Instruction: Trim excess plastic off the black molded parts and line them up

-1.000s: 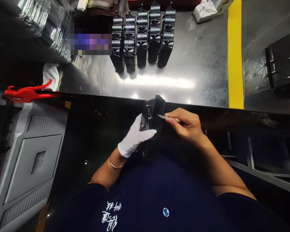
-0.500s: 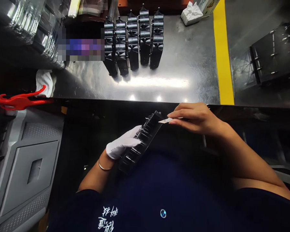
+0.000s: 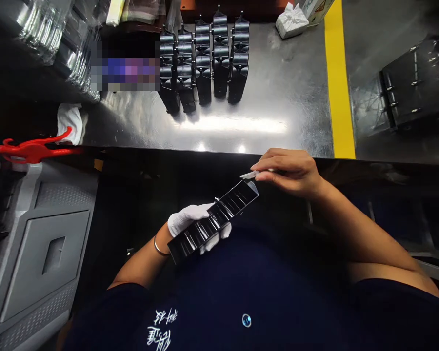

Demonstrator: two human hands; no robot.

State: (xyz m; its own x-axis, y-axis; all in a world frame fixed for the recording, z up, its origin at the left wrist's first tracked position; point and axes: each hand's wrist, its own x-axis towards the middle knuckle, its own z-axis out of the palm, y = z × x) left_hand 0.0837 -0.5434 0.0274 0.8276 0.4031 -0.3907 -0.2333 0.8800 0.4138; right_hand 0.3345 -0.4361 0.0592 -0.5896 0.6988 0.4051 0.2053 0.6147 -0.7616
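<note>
My left hand (image 3: 190, 217), in a white glove, is closed around a long black plastic part (image 3: 225, 207). The part lies at a slant, its ribbed, hollow side facing up, with gloved fingers under it and the thumb along its upper side. In my bare right hand (image 3: 290, 171), thumb and fingers pinch a small pale knife blade (image 3: 248, 175). Its tip points left, close above the part's upper right end; whether they touch I cannot tell.
Several similar black plastic parts (image 3: 221, 73) stand in a row on the metal table (image 3: 274, 97). A red air gun (image 3: 36, 150) hangs by a white cloth (image 3: 69, 122) at the left. Yellow tape (image 3: 339, 78) crosses the table, and wrapped black parts (image 3: 409, 83) lie beyond it.
My left hand has turned the black part so that its hollow side faces up, and the part lies flatter. The right hand with the blade has moved slightly up and left.
</note>
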